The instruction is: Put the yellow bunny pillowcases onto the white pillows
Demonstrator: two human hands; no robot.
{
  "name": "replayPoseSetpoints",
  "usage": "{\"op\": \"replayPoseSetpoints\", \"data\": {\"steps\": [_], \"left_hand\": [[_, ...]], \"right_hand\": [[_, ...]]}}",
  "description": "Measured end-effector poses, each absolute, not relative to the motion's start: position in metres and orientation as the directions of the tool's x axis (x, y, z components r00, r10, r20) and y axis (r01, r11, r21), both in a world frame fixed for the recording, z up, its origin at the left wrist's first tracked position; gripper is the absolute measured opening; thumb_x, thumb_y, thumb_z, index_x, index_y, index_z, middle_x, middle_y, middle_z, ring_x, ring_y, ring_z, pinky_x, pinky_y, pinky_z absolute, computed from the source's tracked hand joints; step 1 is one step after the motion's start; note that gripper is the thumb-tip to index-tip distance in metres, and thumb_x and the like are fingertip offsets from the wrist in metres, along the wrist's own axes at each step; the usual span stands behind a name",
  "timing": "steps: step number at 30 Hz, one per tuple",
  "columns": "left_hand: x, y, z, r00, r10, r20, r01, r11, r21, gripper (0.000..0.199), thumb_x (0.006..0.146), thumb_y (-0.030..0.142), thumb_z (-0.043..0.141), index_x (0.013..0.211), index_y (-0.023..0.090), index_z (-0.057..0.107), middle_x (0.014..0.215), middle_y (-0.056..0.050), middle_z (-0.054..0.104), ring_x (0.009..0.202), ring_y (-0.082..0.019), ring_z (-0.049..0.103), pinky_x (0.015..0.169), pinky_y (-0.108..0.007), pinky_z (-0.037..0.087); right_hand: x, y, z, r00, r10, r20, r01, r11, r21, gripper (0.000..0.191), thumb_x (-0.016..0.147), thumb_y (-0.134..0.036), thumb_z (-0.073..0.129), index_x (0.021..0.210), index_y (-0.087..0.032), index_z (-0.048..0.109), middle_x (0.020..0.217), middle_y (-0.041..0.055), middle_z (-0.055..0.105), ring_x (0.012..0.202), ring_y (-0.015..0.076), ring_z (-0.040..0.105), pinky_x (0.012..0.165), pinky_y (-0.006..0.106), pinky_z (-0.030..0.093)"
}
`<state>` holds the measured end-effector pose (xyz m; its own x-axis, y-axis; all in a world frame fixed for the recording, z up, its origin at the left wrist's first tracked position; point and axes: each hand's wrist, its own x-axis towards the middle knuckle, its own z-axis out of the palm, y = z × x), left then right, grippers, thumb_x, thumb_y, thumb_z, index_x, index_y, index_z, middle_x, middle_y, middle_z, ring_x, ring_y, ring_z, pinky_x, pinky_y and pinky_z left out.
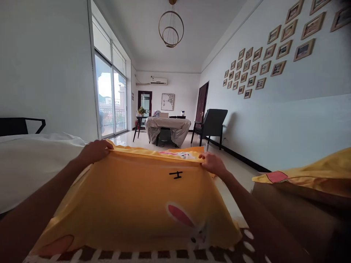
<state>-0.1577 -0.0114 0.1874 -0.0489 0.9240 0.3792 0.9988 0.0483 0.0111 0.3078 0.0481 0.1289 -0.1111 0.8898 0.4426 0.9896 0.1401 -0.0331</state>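
A brown and white patterned strip (186, 255) lies nearest the camera, along the lower edge of a yellow cloth (131, 190); whether it is part of the cloth or beneath it, I cannot tell. The cloth spreads between the person's forearms and bears a rabbit with pink in its ear and a black mark. The hands are well apart, both closed on its far edge: the left hand (97, 149) pinches the left corner, the right hand (212, 162) the right one. Left of the yellow cloth is a white covering (30, 157); to its right, a second yellow fabric (323, 171) with a pink patch rests on a brown surface (276, 201). Beyond the yellow cloth stand a draped table (170, 122) and, right of that, a dark chair (215, 122).
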Motion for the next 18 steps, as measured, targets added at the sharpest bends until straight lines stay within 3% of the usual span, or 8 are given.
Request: {"op": "replayPoseSetpoints", "data": {"steps": [4, 7, 15, 18], "left_hand": [[-0.163, -0.034, 0.217, -0.077, 0.898, 0.434, 0.995, 0.097, -0.023, 0.040, 0.082, 0.024, 0.040, 0.110, 0.014, 0.068, 0.107, -0.007, 0.067, 0.096, -0.021, 0.057, 0.090, -0.036, 0.042], [-0.169, -0.040, 0.213, -0.100, 0.900, 0.425, 0.989, 0.135, -0.052, 0.042, 0.083, 0.024, 0.037, 0.109, 0.013, 0.068, 0.104, -0.007, 0.068, 0.092, -0.020, 0.057, 0.087, -0.034, 0.042], [-0.184, -0.032, 0.118, -0.135, 0.958, 0.253, 0.984, 0.159, -0.077, 0.044, 0.084, 0.020, 0.034, 0.109, 0.021, 0.070, 0.114, -0.006, 0.068, 0.102, -0.025, 0.061, 0.089, -0.036, 0.041], [-0.193, -0.027, 0.082, -0.122, 0.974, 0.191, 0.990, 0.132, -0.042, 0.043, 0.083, 0.021, 0.037, 0.112, 0.026, 0.069, 0.119, -0.004, 0.066, 0.107, -0.025, 0.061, 0.090, -0.035, 0.043]], "right_hand": [[0.305, 0.036, 0.150, -0.130, 0.872, 0.472, 0.985, 0.169, -0.042, 0.034, 0.075, -0.023, 0.053, 0.107, -0.019, 0.063, 0.109, 0.0056, 0.065, 0.098, 0.0194, 0.058, 0.075, 0.027, 0.038], [0.294, 0.030, 0.147, -0.157, 0.856, 0.493, 0.981, 0.191, -0.018, 0.035, 0.076, -0.025, 0.051, 0.108, -0.017, 0.062, 0.113, 0.0085, 0.064, 0.102, 0.0223, 0.057, 0.080, 0.030, 0.038], [0.259, 0.018, 0.077, -0.333, 0.866, 0.374, 0.942, 0.327, 0.083, 0.046, 0.073, -0.010, 0.048, 0.116, -0.015, 0.063, 0.111, 0.0136, 0.066, 0.106, 0.0269, 0.058, 0.091, 0.039, 0.036], [0.255, 0.018, 0.046, -0.439, 0.838, 0.323, 0.896, 0.433, 0.095, 0.053, 0.080, -0.008, 0.040, 0.130, -0.016, 0.054, 0.126, 0.0145, 0.060, 0.116, 0.0258, 0.054, 0.097, 0.040, 0.033]]}}
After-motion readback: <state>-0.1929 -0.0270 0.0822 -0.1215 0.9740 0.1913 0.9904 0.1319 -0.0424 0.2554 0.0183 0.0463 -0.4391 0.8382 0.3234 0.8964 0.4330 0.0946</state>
